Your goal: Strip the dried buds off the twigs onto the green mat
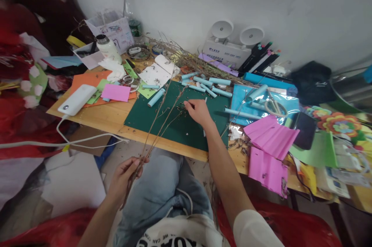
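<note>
My left hand (129,173) is closed around the lower ends of several thin dried twigs (154,132), held over my lap near the table's front edge. The twigs fan out forward across a dark green mat (139,113). At their upper part, my right hand (197,110) is closed in a pinch at a small clump of dry bits (182,108). Exactly what those fingertips grip is too small to tell. Light blue paper rolls (221,92) lie along the mat's far edge, and one more roll (156,97) rests at its left.
A pile of dried branches (197,63) lies along the wall before a white device (226,51). Scissors (274,103) sit on a blue packet (236,113) at right, near pink folded paper (270,136). A white power bank (77,100) with a cable is at left, near an uncapped bottle (109,49).
</note>
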`<act>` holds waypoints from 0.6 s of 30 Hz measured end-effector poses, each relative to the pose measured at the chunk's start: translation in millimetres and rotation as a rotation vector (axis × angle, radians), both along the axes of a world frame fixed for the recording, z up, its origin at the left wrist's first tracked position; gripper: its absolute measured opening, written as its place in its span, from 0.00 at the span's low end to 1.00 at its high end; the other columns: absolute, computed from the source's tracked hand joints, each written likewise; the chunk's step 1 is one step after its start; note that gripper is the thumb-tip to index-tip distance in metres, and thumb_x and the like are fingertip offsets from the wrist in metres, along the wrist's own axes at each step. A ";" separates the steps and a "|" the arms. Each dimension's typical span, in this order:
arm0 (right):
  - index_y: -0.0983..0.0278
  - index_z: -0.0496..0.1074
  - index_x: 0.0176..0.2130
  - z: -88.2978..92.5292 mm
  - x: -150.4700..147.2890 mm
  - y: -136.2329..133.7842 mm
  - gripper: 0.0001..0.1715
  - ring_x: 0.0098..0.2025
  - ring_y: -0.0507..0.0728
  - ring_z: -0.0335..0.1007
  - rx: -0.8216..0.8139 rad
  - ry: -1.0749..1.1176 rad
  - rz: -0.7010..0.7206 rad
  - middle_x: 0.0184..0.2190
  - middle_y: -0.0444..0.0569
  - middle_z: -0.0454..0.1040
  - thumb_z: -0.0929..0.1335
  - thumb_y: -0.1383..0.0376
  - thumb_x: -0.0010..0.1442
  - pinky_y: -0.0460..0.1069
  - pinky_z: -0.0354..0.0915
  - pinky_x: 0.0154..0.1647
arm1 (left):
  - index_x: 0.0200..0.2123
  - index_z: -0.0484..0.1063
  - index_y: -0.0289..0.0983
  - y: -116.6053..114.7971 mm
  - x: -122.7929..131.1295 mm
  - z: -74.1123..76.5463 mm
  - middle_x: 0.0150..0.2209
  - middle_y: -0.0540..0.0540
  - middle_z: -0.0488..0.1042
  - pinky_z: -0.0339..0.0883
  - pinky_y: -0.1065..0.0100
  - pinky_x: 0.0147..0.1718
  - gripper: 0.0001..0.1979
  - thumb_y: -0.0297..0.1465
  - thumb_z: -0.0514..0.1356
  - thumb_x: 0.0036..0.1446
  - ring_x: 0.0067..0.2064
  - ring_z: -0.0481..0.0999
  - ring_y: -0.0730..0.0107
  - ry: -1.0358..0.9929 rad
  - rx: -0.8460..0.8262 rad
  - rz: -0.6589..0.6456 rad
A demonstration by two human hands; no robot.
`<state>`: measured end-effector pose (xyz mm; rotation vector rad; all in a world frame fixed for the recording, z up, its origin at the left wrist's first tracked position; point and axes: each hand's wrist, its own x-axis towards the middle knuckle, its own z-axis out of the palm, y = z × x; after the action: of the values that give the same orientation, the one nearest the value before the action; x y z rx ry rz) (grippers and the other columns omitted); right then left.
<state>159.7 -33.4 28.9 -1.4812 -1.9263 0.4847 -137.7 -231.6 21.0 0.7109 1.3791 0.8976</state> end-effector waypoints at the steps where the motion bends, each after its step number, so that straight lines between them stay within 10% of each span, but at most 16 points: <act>1: 0.62 0.62 0.18 -0.2 -0.2 0.0 0.25 0.20 0.51 0.52 -0.001 0.007 -0.012 0.15 0.42 0.59 0.61 0.57 0.65 0.49 0.48 0.25 | 0.35 0.79 0.34 -1.1 -1.4 -0.1 0.25 0.47 0.71 0.57 0.72 0.26 0.18 0.44 0.65 0.53 0.25 0.62 0.75 -0.007 -0.015 -0.009; 11: 0.61 0.67 0.57 6.0 -12.1 -10.9 0.23 0.26 0.53 0.62 0.209 0.181 -0.015 0.29 0.46 0.71 0.60 0.57 0.66 0.49 0.62 0.32 | 0.32 0.79 0.34 -6.5 3.9 10.0 0.29 0.44 0.75 0.58 0.72 0.24 0.21 0.48 0.68 0.47 0.25 0.62 0.75 0.029 -0.034 0.007; 18: 0.59 0.72 0.54 2.0 -13.1 -9.1 0.19 0.31 0.54 0.67 0.193 0.014 0.086 0.34 0.50 0.73 0.62 0.60 0.67 0.49 0.65 0.35 | 0.23 0.76 0.36 -7.1 -6.1 13.5 0.39 0.41 0.77 0.63 0.72 0.26 0.18 0.46 0.67 0.48 0.30 0.70 0.70 0.234 0.101 -0.044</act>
<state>146.6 -42.5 30.9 -1.2737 -1.9720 0.3358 -143.8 -238.7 34.5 0.9434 1.5255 0.8745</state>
